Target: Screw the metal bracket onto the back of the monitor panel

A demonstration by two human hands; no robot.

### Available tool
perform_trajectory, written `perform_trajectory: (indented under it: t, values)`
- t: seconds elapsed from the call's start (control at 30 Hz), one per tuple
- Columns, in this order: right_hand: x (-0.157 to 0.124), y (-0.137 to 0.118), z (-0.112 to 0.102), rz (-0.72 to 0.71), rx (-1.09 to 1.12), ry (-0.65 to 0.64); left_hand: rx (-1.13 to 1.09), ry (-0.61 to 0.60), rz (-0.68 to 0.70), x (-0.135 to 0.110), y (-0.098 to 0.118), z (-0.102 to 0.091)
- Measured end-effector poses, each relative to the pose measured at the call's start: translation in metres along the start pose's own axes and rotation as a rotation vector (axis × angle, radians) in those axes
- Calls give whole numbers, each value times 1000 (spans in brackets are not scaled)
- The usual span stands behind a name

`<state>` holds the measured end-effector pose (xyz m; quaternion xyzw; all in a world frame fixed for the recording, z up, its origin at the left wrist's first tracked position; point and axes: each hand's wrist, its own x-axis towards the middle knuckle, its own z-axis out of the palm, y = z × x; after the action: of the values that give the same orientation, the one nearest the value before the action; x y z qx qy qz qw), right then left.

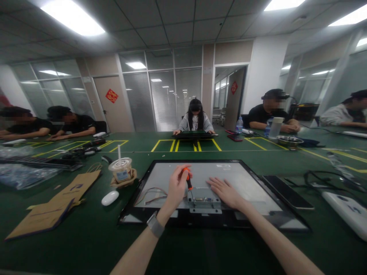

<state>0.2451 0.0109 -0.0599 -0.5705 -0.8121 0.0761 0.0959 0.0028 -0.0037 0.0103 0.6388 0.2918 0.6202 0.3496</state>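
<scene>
A flat display panel with a black frame lies on the green table, its grey back facing up. My left hand, a watch on its wrist, grips the orange and black handle of a screwdriver. The screwdriver's shaft points down at a metal bracket with connector ports near the panel's lower middle; its exact tip contact is too small to tell. My right hand rests flat on the panel just right of the bracket, fingers spread, holding nothing. Thin loose wires lie on the panel to the left.
Left of the panel are a drink cup with a straw, a white oval case and a brown paper bag. To the right lie a black phone, cables and a white device. Several people sit around the table.
</scene>
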Motion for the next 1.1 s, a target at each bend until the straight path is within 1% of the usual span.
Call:
perform_trajectory:
  t: [0.17, 0.23, 0.27, 0.33, 0.47, 0.53, 0.6, 0.63, 0.7, 0.77, 0.83, 0.93, 1.0, 1.1]
  values:
    - [1, 1, 1, -1, 1, -4, -127, -124, -80, 0, -1, -1]
    - [2, 3, 2, -7, 4, -7, -112, -166, -73, 0, -3, 0]
    - [2, 3, 2, -9, 4, -10, -88, -165, -59, -1, -4, 0]
    - [2, 4, 2, -13, 0, -12, -28, -117, -21, -2, -5, 2]
    - [2, 3, 1, -15, -7, -1, 98, 25, 64, -5, -7, 4]
    - [2, 3, 1, -8, -10, -2, 157, 49, 131, -6, -5, 3]
    - [2, 3, 1, -6, -9, 0, 183, 47, 197, -6, -2, 2]
    - [2, 3, 1, -9, -9, 3, 172, 37, 209, -6, 0, 2]
    - [2, 3, 2, -15, -5, 9, 94, 13, 166, -6, 3, 4]
    - [2, 3, 2, -20, -3, 16, -29, 2, 57, -6, 4, 7]
    - [2, 3, 2, -22, -1, 20, -116, 29, -36, -7, 3, 9]
    - [2, 2, 1, -14, -7, 6, -120, 81, -95, -5, -1, 9]
    - [3, 2, 1, -6, -17, -5, -114, 26, -137, -3, -3, 7]
    - [4, 3, 2, -15, -41, -3, -285, -22, -176, 1, -3, 4]
